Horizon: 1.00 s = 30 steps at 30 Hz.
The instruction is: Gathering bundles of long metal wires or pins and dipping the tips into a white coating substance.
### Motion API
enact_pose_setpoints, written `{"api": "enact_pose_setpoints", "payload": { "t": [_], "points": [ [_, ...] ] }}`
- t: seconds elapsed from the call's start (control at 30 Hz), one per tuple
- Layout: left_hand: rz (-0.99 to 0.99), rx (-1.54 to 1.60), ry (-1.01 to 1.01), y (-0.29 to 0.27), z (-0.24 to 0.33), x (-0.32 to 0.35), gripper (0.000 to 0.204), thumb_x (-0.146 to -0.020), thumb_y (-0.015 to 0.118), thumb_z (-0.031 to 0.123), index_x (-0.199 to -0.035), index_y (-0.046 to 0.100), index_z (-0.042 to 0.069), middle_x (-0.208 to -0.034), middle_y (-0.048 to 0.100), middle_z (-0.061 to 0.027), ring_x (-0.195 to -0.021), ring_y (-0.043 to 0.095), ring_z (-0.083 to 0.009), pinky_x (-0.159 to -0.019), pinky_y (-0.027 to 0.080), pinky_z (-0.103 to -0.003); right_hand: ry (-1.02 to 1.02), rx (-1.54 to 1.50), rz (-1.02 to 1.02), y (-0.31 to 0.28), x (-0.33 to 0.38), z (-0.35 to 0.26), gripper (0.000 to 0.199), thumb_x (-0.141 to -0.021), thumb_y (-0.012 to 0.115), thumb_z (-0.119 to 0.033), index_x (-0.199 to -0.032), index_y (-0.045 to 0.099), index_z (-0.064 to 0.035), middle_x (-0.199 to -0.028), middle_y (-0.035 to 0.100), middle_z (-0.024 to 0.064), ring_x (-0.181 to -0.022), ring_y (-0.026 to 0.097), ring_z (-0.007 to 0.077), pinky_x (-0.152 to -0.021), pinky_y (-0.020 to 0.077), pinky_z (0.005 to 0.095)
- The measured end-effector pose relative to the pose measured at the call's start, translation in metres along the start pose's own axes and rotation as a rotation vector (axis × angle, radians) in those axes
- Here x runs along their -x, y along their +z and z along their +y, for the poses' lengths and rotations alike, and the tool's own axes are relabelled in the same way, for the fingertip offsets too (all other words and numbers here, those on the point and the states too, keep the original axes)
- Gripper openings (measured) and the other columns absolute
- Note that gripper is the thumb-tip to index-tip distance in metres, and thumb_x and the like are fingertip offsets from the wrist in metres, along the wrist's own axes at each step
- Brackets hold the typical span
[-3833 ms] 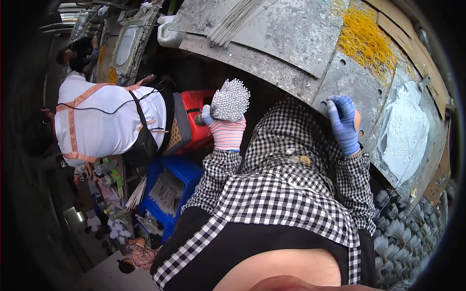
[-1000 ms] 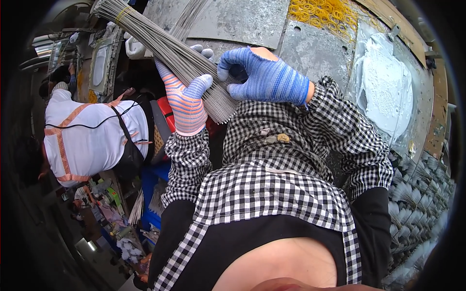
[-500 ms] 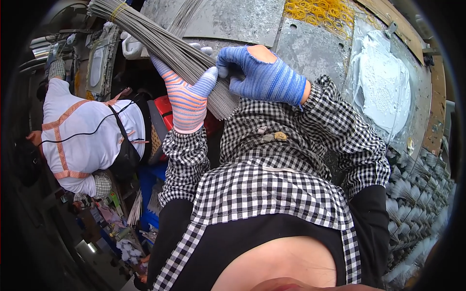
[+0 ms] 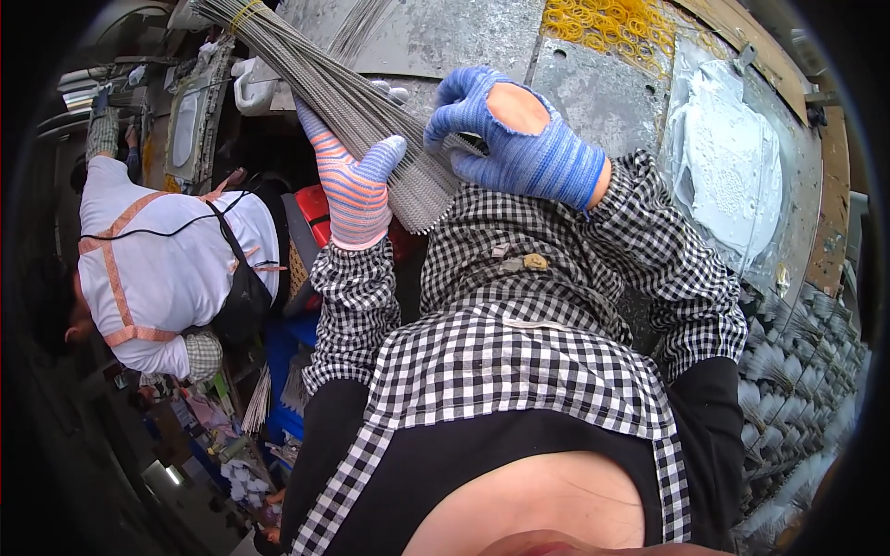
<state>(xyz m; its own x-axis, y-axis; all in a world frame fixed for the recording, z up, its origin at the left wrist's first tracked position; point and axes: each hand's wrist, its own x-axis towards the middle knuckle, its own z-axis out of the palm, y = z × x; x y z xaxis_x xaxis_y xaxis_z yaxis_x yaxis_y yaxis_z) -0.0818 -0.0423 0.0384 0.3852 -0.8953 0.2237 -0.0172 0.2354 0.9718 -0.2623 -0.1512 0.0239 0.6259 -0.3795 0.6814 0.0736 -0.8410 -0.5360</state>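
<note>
A long bundle of thin grey rods (image 4: 357,120) slants from the upper left down to my lap. Its lower end is fanned and rough, and a yellow rubber band (image 4: 245,14) circles the upper end. My left hand (image 4: 352,190), in a pink-and-blue striped glove, is closed round the bundle, with its thumb on top and some fingers hidden beneath. Beside the right edge of the lower end is my right hand (image 4: 524,139), in a blue glove with a hole on the back. Its fingers and thumb curl together, and what they pinch is hidden.
Ahead lies a metal worktop (image 4: 593,102) with a pile of yellow rubber bands (image 4: 607,28) at its far side. White paste (image 4: 728,157) is spread at the right. Brush-like tufts (image 4: 788,371) stand at lower right. A co-worker in a white top (image 4: 176,269) bends over at left.
My right hand has moved slightly right and up, away from the bundle's middle. The bundle's upper end has shifted a little right. The co-worker's head and arm have moved.
</note>
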Motion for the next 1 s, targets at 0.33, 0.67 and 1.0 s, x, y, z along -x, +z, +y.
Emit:
{"api": "enact_pose_setpoints", "payload": {
  "t": [0.33, 0.67, 1.0],
  "points": [
    [-0.001, 0.078, 0.04, 0.021, -0.002, -0.011, 0.116, -0.07, 0.063, -0.017, -0.167, 0.009, 0.02, -0.131, 0.059, -0.0144, -0.119, 0.064, -0.026, -0.102, 0.054, -0.039, 0.537, -0.091, -0.368, -0.015, -0.004, -0.006, 0.034, -0.081, 0.077, -0.035, -0.107, 0.075, -0.0132, -0.088, 0.078, 0.0071, -0.086, 0.076, 0.0268, -0.082, 0.0601, 0.0389],
    [-0.067, -0.057, 0.144, 0.036, -0.007, -0.024, 0.118, -0.073, 0.065, -0.018, -0.167, 0.005, 0.021, -0.13, 0.06, -0.0138, -0.117, 0.065, -0.0246, -0.101, 0.055, -0.037, 0.492, 0.154, -0.222, -0.016, 0.003, -0.005, 0.034, -0.077, 0.073, -0.028, -0.106, 0.073, -0.01, -0.089, 0.075, 0.0127, -0.084, 0.074, 0.0334, -0.08, 0.0591, 0.0429],
    [-0.084, 0.104, 0.088, 0.05, -0.006, -0.031, 0.117, -0.071, 0.064, -0.02, -0.166, 0.01, 0.024, -0.134, 0.059, -0.0155, -0.121, 0.064, -0.0285, -0.099, 0.056, -0.038, 0.55, -0.2, -0.23, -0.039, 0.012, 0.004, 0.035, -0.079, 0.073, -0.035, -0.103, 0.076, -0.0093, -0.089, 0.076, 0.0108, -0.083, 0.075, 0.026, -0.081, 0.0587, 0.0374]
  ]
}}
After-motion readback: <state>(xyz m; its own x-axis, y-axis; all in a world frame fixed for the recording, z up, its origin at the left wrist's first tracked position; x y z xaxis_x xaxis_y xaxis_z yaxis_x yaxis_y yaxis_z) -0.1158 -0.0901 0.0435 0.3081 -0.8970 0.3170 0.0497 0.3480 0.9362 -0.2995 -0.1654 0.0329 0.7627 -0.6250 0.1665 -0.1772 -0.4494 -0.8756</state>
